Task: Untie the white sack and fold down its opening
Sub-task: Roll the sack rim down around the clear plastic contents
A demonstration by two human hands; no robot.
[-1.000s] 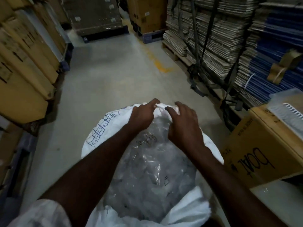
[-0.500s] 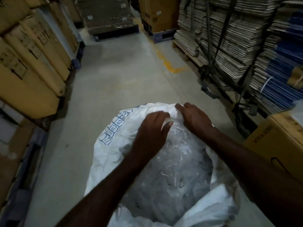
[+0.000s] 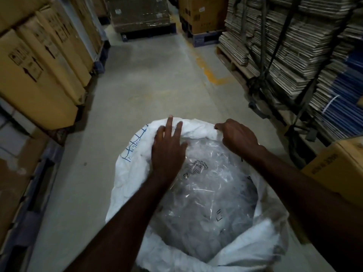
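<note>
Standing on the grey concrete floor between tall brown cardboard boxes and strapped stacks of flattened cartons, the white woven sack is seen open, with clear plastic packets inside. Its far rim is pressed by the left hand with straight fingers. The same rim is gripped by the right hand with curled fingers.
</note>
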